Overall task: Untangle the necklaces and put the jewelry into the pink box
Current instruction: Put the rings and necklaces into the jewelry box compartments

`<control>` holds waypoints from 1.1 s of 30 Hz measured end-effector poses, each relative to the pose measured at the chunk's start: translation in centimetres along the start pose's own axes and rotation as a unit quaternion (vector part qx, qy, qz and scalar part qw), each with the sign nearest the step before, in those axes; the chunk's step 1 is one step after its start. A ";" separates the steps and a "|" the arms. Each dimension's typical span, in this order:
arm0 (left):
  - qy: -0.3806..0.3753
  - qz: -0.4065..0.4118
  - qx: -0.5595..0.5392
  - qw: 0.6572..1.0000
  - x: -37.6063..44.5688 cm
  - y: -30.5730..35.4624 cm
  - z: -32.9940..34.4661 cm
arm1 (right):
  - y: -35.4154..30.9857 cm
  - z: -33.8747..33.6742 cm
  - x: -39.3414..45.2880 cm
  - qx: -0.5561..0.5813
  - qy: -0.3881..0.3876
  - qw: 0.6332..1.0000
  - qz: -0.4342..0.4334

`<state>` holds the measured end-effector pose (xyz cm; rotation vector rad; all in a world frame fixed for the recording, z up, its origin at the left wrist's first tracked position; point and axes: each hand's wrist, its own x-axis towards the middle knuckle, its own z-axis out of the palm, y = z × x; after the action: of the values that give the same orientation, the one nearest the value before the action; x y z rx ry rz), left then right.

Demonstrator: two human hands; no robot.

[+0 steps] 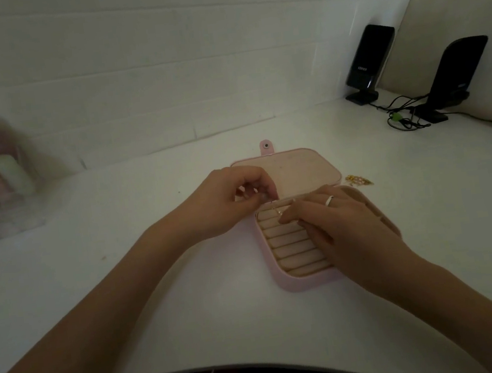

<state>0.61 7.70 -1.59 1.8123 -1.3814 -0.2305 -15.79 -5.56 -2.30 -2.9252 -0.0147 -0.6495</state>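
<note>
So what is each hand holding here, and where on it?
The left hand pinches a thin chain at its upper end, over the pink box. The right hand touches the lower end; whether it grips is unclear.

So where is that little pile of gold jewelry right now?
In the head view, the gold jewelry lies on the white table, right of the open pink box beside its lid, just beyond the right hand.

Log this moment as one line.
left hand: pinches thin chain | right hand: on pink box | box: open
</note>
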 end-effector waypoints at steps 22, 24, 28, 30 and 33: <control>0.001 0.062 0.105 0.993 -0.3 -0.3 0.4 | -1.0 -0.1 0.0 0.071 0.011 0.997 -0.016; -0.001 0.071 0.115 0.991 -0.3 -0.3 0.4 | -1.1 0.0 0.0 0.066 0.018 0.998 -0.013; 0.004 0.087 0.140 0.986 -0.3 -0.3 0.5 | -1.4 -0.2 0.1 0.077 0.038 0.996 -0.012; 0.001 0.096 0.156 0.983 -0.2 -0.3 0.5 | -1.6 -0.3 0.1 0.081 0.049 0.995 -0.016; -0.004 0.091 0.168 0.982 -0.3 -0.1 0.4 | -1.8 -0.5 0.1 0.102 0.059 0.993 -0.013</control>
<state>0.33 7.74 -2.05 1.9377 -1.6583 0.0970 -15.99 -3.89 -1.58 -2.6910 -0.0993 -0.7749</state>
